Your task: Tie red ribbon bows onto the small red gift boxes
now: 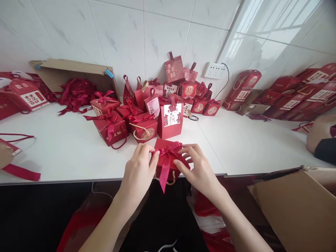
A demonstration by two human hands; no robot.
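Observation:
A red gift box sits at the table's front edge before me, with a gold rope handle hanging from its front. Across its lid is a crimson ribbon bow, one tail drooping over the front. Thumb and forefinger of my left hand pinch the bow's left side. My right hand curls around the box's right side, its thumb on the lid and its fingers by the bow's right loop. Just behind stand other bow-topped red boxes and a taller box with a white label.
A cardboard carton with heaped crimson ribbon lies at the back left. Red boxes are stacked right. A power strip is on the tiled wall. Other people's hands show at the left and right. An open carton stands lower right.

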